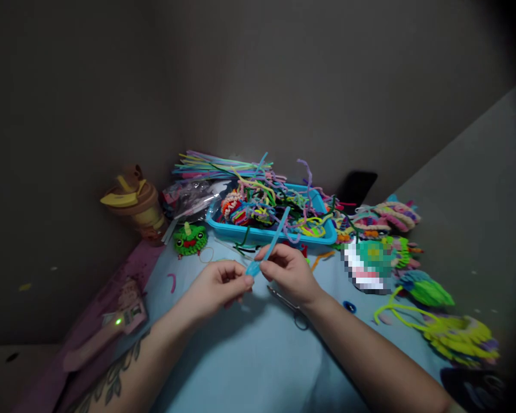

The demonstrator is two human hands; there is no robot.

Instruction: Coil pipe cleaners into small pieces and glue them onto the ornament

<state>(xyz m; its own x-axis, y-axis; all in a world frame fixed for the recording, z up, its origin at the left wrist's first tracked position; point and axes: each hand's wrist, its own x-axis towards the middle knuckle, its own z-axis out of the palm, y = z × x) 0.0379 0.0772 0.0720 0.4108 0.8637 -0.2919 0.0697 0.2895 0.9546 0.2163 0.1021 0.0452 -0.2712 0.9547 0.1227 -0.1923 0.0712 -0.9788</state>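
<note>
Between my two hands is a light blue pipe cleaner [277,234], its near end bent into a small loop and its free end slanting up to the right. My left hand [226,282] pinches the looped end between thumb and fingers. Just above the loop, my right hand [287,269] grips the straight part. Both hands are over the light blue cloth [215,367]. Partly hidden by my right forearm, a pair of scissors [286,299] lies on the cloth. A green pipe-cleaner creature [190,239] with eyes sits beyond my left hand.
A blue tray [266,235] heaped with coloured pipe cleaners stands at the back. Behind it lies a bundle of straight pipe cleaners [215,166]. At left are a brown and yellow pot [144,209] and a pink glue gun [107,338]. Yellow fuzzy pieces [460,341] lie at right.
</note>
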